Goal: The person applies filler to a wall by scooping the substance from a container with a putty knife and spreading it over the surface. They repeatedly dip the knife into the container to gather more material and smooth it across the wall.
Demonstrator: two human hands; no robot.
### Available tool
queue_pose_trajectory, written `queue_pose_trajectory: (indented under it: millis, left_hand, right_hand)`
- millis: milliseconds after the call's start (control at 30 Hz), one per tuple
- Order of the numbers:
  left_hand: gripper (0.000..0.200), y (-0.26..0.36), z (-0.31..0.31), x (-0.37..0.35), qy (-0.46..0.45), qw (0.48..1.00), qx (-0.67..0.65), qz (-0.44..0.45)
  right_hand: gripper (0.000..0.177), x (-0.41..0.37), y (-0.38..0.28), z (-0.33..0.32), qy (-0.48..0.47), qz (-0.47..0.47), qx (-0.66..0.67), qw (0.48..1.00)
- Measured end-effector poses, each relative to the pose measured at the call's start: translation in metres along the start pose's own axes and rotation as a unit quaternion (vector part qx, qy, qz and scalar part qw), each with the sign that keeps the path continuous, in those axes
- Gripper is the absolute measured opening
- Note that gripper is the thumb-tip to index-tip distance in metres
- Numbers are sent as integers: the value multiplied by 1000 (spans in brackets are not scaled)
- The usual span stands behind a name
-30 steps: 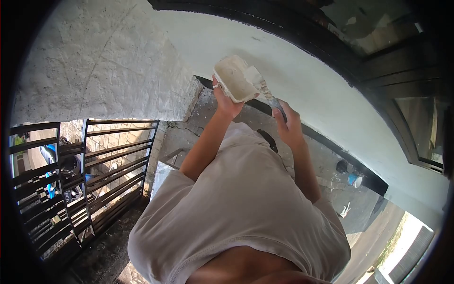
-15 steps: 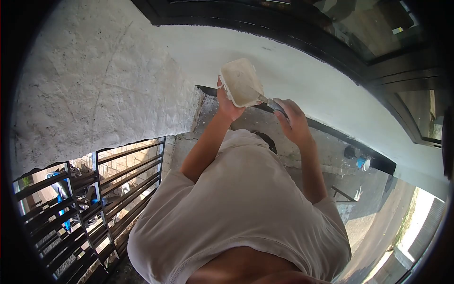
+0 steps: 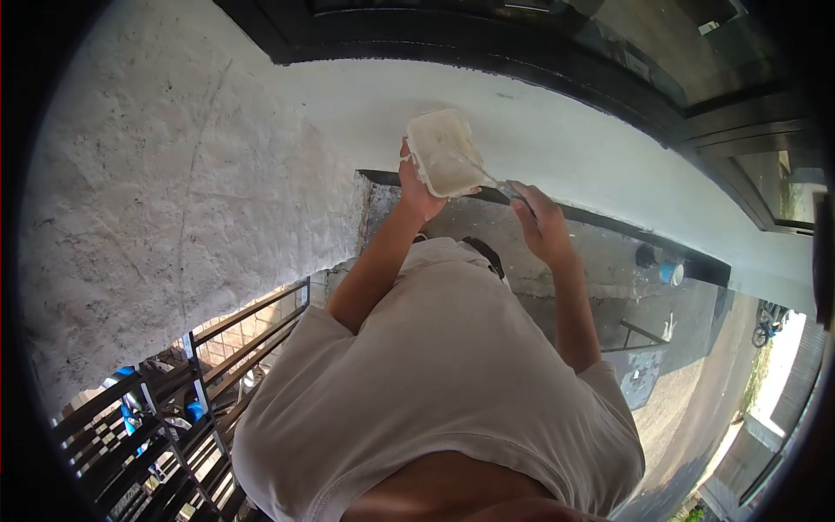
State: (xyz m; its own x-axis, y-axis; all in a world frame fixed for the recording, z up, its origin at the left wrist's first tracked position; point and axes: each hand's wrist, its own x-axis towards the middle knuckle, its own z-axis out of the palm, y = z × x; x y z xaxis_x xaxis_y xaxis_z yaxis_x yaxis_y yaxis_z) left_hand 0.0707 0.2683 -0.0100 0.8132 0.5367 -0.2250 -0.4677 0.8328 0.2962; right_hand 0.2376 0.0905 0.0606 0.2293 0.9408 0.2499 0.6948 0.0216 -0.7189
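Note:
My left hand (image 3: 419, 193) grips a pale, roughly square tub (image 3: 435, 143) from its side and underneath. Off-white paste coats the inside of the tub, and its rim is smeared. Fingers of my right hand (image 3: 543, 224) are wrapped round the handle of a putty knife (image 3: 499, 184). The thin blade reaches over the near right rim into the tub, its tip against the paste. Part of the handle is hidden by the right-hand fingers. Both hands are held in front of my chest, close to a smooth white wall (image 3: 348, 104).
A rough grey wall (image 3: 156, 174) rises on the left above a black metal railing (image 3: 196, 374). Black-framed windows (image 3: 487, 56) run along the top. A blue-and-white can (image 3: 671, 274) and a small metal frame (image 3: 639, 335) stand on the concrete floor (image 3: 600, 270) at right.
The putty knife's blade has moved further into the tub, from near the rim towards its middle. My right hand has shifted slightly, and the view has tilted a little.

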Motion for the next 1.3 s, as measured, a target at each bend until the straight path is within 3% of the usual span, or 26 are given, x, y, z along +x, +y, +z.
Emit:
queue_pose_trajectory:
  millis: [67,367,700,1000,1300]
  left_hand:
    - [83,3,0,2,-6,1000,-2,-5]
    - [75,6,-22,10,-55,998,-4,-20]
    - [76,14,-22,10,-66,997,11,-30]
    - [75,12,-27,9,-54,998,-4,-39]
    - [80,17,-26,0,-59,998,0,-26]
  right_hand:
    - [32,7,5,0,25,-45,-28,998]
    - [41,46,25,-35,101,-90,-212,968]
    - [41,74,36,-72,147,-158,-405,889]
    - [50,77,12,-87,172,-168,-488,839]
    - [49,75,-2,-79,159,-181,-419,876]
